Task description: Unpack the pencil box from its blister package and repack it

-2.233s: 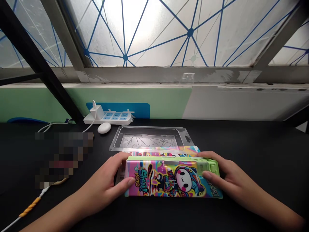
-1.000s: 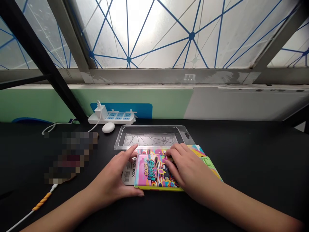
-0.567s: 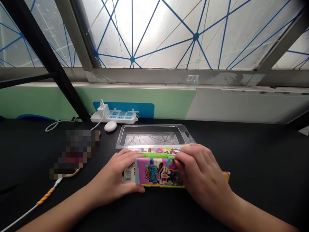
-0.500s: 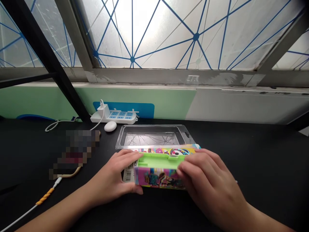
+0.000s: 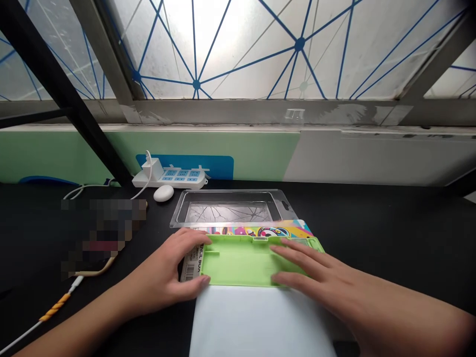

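Note:
A pencil box lies open on the black desk, its green inner tray [image 5: 238, 260] facing up. Its lid [image 5: 260, 322] is folded down toward me and shows a pale, plain inside. My left hand [image 5: 167, 275] grips the box's left end, thumb at the front edge and fingers over the back. My right hand [image 5: 316, 277] lies flat on the right part of the green tray with its fingers stretched out, holding nothing. Under the box is a colourful printed card [image 5: 260, 231], with a barcode label [image 5: 190, 260] showing beside my left fingers.
A clear plastic blister shell [image 5: 226, 210] lies just behind the box. Further back left are a white power strip [image 5: 174, 178] with a plug in it and a small white oval object [image 5: 163, 193]. A cable with an orange braided end [image 5: 55, 307] runs along the near left.
The box was shut with its printed lid up. The lid has since swung open toward me, baring the green tray. My right hand left the lid and now lies flat.

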